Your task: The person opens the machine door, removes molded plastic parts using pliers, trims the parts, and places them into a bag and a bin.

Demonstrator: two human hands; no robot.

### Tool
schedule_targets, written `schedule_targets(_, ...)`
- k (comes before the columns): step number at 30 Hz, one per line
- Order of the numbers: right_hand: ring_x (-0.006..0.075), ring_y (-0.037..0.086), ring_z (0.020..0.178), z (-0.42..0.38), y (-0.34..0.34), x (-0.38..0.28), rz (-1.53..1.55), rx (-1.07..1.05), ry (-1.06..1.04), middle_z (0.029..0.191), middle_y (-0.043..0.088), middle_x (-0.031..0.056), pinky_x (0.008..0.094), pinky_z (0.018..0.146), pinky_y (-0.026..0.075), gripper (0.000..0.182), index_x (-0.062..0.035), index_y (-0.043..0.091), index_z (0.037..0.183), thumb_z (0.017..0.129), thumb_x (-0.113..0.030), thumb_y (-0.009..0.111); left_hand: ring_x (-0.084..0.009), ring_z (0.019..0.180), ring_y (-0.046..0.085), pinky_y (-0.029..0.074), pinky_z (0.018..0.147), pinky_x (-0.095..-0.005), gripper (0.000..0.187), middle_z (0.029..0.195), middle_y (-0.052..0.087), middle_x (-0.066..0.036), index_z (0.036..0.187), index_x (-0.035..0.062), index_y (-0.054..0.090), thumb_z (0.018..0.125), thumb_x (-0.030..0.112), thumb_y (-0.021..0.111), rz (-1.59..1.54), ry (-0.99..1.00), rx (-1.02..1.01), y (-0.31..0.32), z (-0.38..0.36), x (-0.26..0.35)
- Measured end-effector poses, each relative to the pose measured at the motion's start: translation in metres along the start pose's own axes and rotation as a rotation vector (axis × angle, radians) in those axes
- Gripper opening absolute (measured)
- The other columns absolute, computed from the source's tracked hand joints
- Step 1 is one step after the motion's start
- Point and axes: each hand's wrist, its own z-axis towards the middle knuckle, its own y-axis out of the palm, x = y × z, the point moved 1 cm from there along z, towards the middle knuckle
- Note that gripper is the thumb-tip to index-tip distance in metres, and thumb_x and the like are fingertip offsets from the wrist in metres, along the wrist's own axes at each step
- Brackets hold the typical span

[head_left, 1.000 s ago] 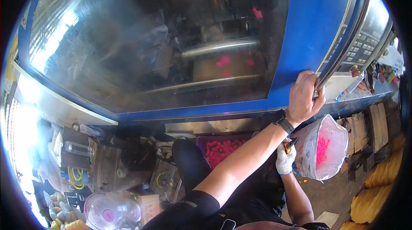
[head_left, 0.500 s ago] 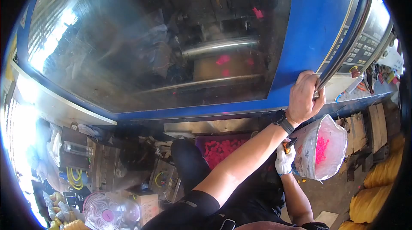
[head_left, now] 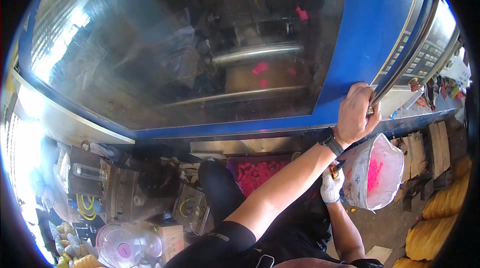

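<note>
My left hand, bare and with a black watch on the wrist, is closed around the lower end of a long metal door handle. The handle runs along the right side of a blue machine door with a large window. Through the window, pink pieces show near shiny metal bars. Lower down, my right hand wears a white glove and is closed on an orange-and-black hand tool, whose exact kind is partly hidden by the fingers. Just right of the glove stands a white sack holding pink bits.
A purple crate of pink pieces sits below the door, partly behind my left arm. A control panel is at the upper right. Yellow sacks line the lower right. A fan and a carton stand at lower left.
The view has shifted very slightly. Both hands keep their places and grips, the left on the door handle and the right on the hand tool.
</note>
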Motion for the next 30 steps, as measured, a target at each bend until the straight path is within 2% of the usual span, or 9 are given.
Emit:
schedule_targets(19, 0.0068, 0.057, 0.091, 0.005, -0.001, -0.005, -0.018, -0.012, 0.017, 0.104, 0.063, -0.0017, 0.0236, 0.083, 0.048, 0.022, -0.0047, 0.063, 0.115, 0.097, 0.007, 0.058, -0.0445, 0.091, 0.063, 0.053, 0.084, -0.0503, 0.035, 0.096, 0.062, -0.020, 0.113, -0.0029, 0.053, 0.085, 0.004, 0.072, -0.003, -0.001, 0.004, 0.001, 0.003, -0.002)
schedule_targets(30, 0.0087, 0.058, 0.099, 0.008, -0.008, 0.009, 0.017, 0.004, 0.022, 0.110, 0.064, -0.0001, 0.0250, 0.091, 0.047, 0.024, -0.0040, 0.063, 0.117, 0.097, 0.008, 0.058, -0.0434, 0.092, 0.063, 0.054, 0.082, -0.0491, 0.034, 0.097, 0.062, -0.019, 0.112, -0.0020, 0.054, 0.085, 0.004, 0.072, -0.004, -0.001, 0.019, 0.003, 0.004, -0.003)
